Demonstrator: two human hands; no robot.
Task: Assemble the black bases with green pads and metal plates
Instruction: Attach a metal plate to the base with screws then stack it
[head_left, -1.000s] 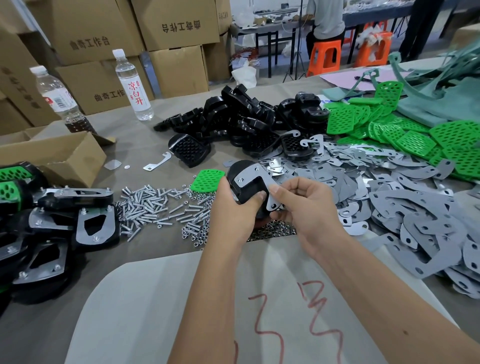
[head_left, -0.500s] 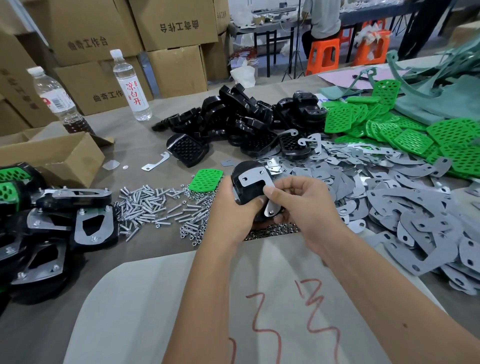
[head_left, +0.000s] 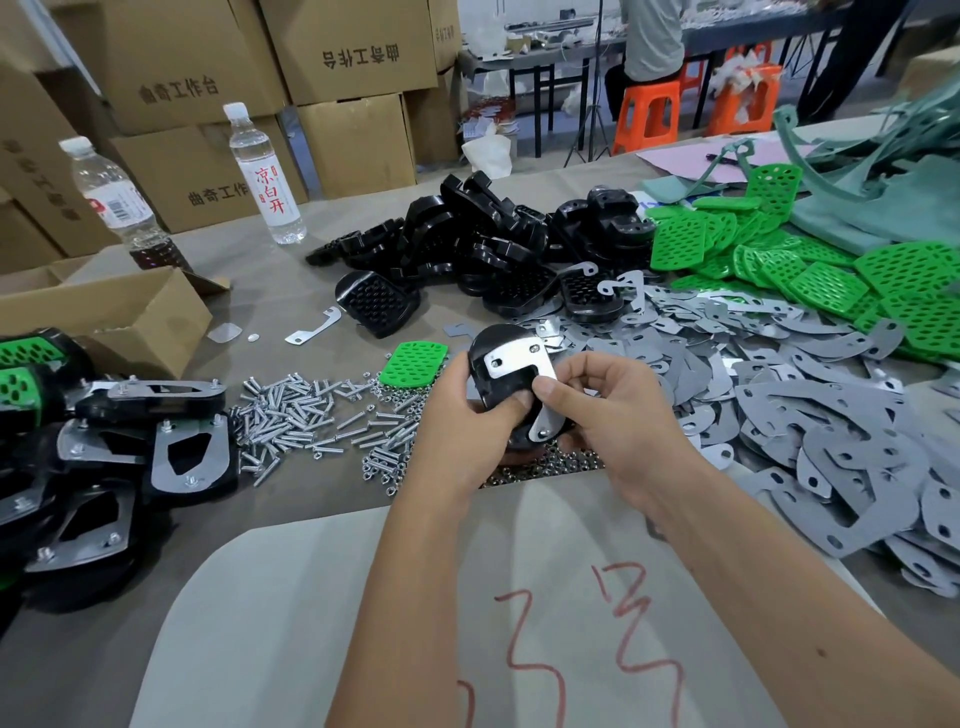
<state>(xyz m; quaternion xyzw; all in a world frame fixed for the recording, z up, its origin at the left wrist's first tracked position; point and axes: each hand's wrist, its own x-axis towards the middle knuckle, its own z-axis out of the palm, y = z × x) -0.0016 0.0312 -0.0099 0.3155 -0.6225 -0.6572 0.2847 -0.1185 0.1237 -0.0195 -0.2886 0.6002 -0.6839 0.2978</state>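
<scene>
My left hand (head_left: 462, 415) grips the black base (head_left: 493, 358) from its left side, tilted up toward me just above the nut pile (head_left: 540, 467), so the bolt holes face me and the plate can be lined up. My right hand (head_left: 613, 410) pinches the bent metal plate (head_left: 519, 361) at its right edge, thumb on top, holding it flat against the base. Both wrists are raised off the table; the loose screws (head_left: 311, 415) lie just left of the base, within reach for fastening, I'd guess
</scene>
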